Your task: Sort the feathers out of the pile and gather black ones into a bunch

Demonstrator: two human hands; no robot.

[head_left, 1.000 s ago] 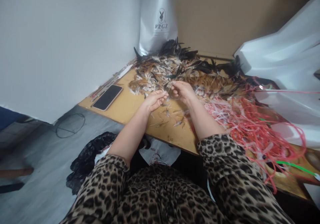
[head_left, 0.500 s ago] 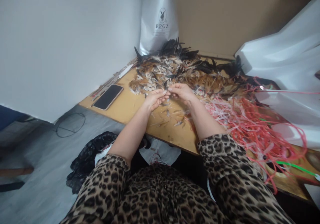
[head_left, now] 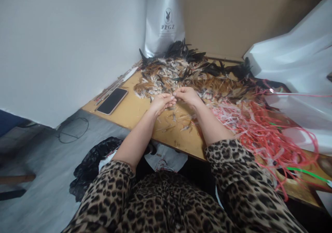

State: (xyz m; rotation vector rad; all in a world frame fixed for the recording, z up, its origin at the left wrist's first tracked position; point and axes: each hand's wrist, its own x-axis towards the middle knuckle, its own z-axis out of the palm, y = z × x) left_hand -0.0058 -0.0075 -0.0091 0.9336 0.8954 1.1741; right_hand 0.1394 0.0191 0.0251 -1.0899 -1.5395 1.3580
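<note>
Over the front edge of a feather pile [head_left: 166,72], my left hand [head_left: 162,103] and my right hand [head_left: 187,96] meet fingertip to fingertip. Both are closed in a pinch of thumb and finger. Whatever lies between the fingertips is too small and too covered to name. The pile mixes brown, cream and glossy black feathers and spreads across the back of the wooden table [head_left: 138,113]. Small loose feather bits [head_left: 185,125] are scattered on the tabletop just below my hands. Pink and white plastic strings [head_left: 259,129] lie tangled to the right of my right forearm.
A dark-screened phone [head_left: 112,101] rests near the table's left edge. A silvery printed bag [head_left: 166,21] stands behind the feathers, and white plastic sheeting [head_left: 293,56] rises at right. Below the table, a black plastic bag [head_left: 94,163] sits beside my legs; a cable [head_left: 74,129] loops on the floor.
Very little differs. My hands stay pinched together at the same spot, with only a slight shift of the fingers. The feathers and strings lie as before.
</note>
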